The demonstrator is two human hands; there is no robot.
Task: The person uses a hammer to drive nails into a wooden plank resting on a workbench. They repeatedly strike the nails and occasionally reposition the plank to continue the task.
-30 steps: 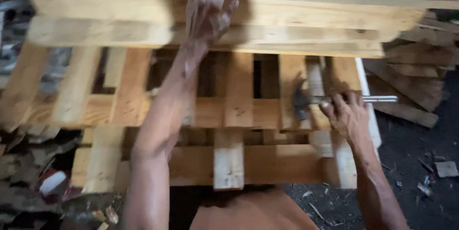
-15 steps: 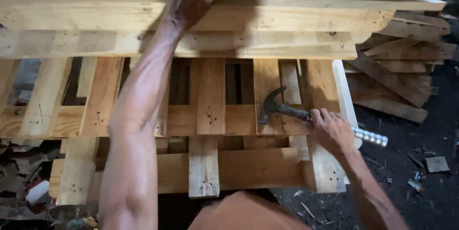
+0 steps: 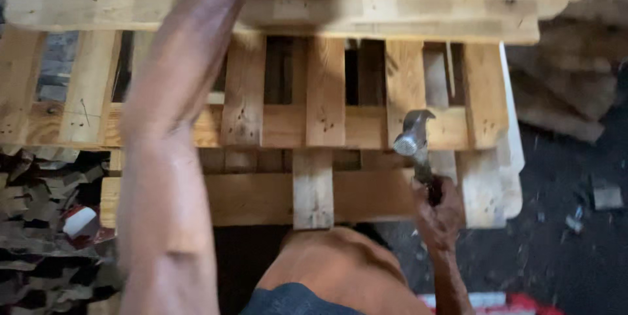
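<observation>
Claw hammer [image 3: 416, 140] upright, head pointing away, right hand [image 3: 437, 213] grip wrapped round its handle, over wooden pallet [image 3: 327, 119], left hand unseen

The pallet [image 3: 314, 125] lies in front of the person, with a stack of boards [image 3: 392, 1] resting across its far edge. The right hand [image 3: 437, 213] is at the pallet's near right side, holding the hammer [image 3: 413, 141] with its head above the slats. Wood scraps [image 3: 39, 223] lie left of the pallet, and more boards [image 3: 562, 105] lie to its right.
</observation>
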